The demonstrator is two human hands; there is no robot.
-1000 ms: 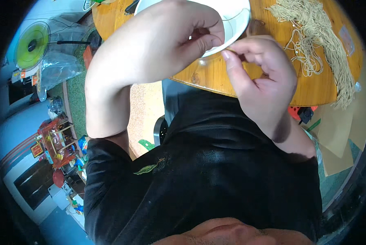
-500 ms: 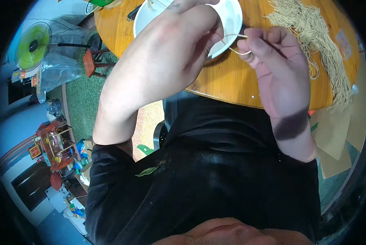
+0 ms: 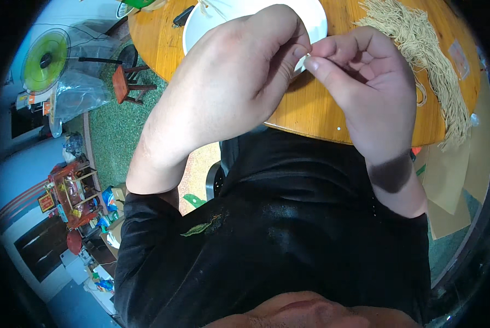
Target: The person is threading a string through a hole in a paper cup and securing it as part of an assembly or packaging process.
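Over the front of a white basin (image 3: 315,21), my two hands meet fingertip to fingertip. My right hand (image 3: 368,82) pinches a thin cream cord (image 3: 308,54) between thumb and forefinger, its other fingers curled. My left hand (image 3: 250,68), back upward, is closed with thumb against bent fingers at the same cord. Only a tiny bit of the cord shows; my fingers hide the rest. Right of my right hand lies a bundle of the same cream cords (image 3: 439,71), partly spilling over the table's edge.
The round wooden table (image 3: 305,117) has a dark object (image 3: 184,16) beside the basin. To the left stand a small wooden stool (image 3: 123,85) and a green fan (image 3: 45,60). Cardboard sheets (image 3: 447,180) lie at the right, below the table.
My hands have come together; the cord loop that stretched between them is now almost hidden. My right fingertips moved left to the left hand's, and the basin shifted slightly.
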